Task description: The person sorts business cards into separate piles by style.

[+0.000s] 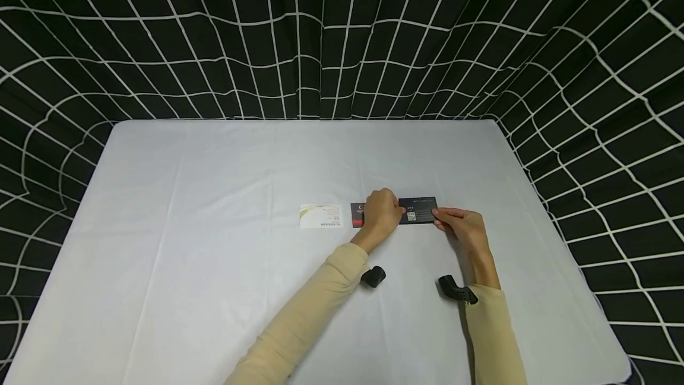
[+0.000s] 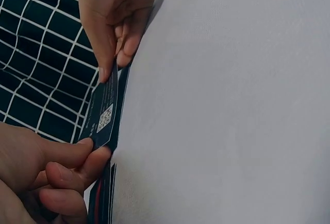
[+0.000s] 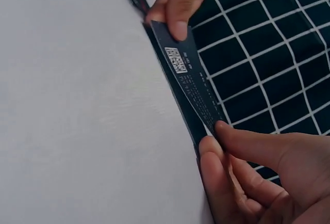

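A dark business card with a QR code and small pale print is held between both hands. The left hand pinches its left end between thumb and forefinger, the other fingers curled. At the opposite end, the thumb and fingers of the right hand pinch the edge. In the right wrist view the held card is raised slightly above a second dark card lying under it. Beside the left hand, partly hidden by it, is a dark card with a red part.
A white card with a curved gold-green design lies farther left in the same row. White cloth covers the table. Black walls with a white grid rise behind it and at both sides. Black wrist-worn devices stick out near both sleeves.
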`<action>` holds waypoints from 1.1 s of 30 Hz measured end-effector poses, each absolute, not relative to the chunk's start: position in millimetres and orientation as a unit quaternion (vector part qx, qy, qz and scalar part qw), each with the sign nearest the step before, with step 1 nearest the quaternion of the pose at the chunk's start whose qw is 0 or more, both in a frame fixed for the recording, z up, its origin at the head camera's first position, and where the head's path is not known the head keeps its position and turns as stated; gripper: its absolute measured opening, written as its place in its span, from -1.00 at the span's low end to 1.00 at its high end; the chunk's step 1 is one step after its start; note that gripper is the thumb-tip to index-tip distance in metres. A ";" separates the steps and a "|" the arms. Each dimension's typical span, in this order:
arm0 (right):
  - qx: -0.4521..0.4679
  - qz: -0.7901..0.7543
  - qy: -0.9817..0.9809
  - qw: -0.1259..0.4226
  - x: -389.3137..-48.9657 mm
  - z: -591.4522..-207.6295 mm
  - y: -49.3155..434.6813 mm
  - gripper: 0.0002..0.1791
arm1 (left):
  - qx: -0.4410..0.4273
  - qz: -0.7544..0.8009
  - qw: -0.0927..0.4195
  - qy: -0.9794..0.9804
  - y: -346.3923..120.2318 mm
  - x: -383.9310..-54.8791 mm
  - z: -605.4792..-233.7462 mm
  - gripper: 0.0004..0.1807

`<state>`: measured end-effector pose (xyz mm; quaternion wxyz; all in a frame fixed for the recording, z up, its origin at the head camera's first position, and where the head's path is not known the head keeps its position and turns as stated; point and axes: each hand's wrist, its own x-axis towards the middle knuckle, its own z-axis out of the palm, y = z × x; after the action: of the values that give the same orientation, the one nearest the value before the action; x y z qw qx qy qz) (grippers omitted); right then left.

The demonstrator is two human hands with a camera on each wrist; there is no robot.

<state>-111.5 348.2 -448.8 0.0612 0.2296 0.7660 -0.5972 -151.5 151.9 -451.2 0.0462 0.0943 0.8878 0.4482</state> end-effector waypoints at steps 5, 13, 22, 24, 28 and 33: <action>0.221 -0.581 0.781 0.058 -113.9 -445.7 345.8 -0.48 | 0.095 0.445 0.039 0.890 151.3 -152.0 -447.0 -0.33; 0.222 -0.546 0.807 0.043 -114.1 -446.8 342.7 -0.53 | 0.099 0.421 0.029 0.901 151.9 -152.9 -447.2 -0.37; 0.215 -0.528 0.820 0.041 -113.7 -447.3 340.8 -0.55 | 0.116 0.371 0.016 0.921 153.0 -150.9 -448.0 -0.69; 0.214 -0.519 0.827 0.039 -113.2 -447.3 340.2 -0.57 | 0.118 0.360 0.013 0.925 153.6 -150.3 -449.4 -0.81; 0.221 -0.459 0.860 0.032 -111.5 -446.9 337.4 -0.61 | 0.125 0.330 0.002 0.936 155.5 -149.6 -451.6 -0.89; 0.224 -0.378 0.898 0.019 -109.3 -447.0 334.2 -0.58 | 0.143 0.328 -0.004 0.934 154.5 -146.7 -454.4 -0.83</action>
<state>-109.3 334.2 -447.0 0.0190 0.2239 0.8983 -0.3776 -146.7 154.5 -454.4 -0.0045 0.1431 0.9339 0.3277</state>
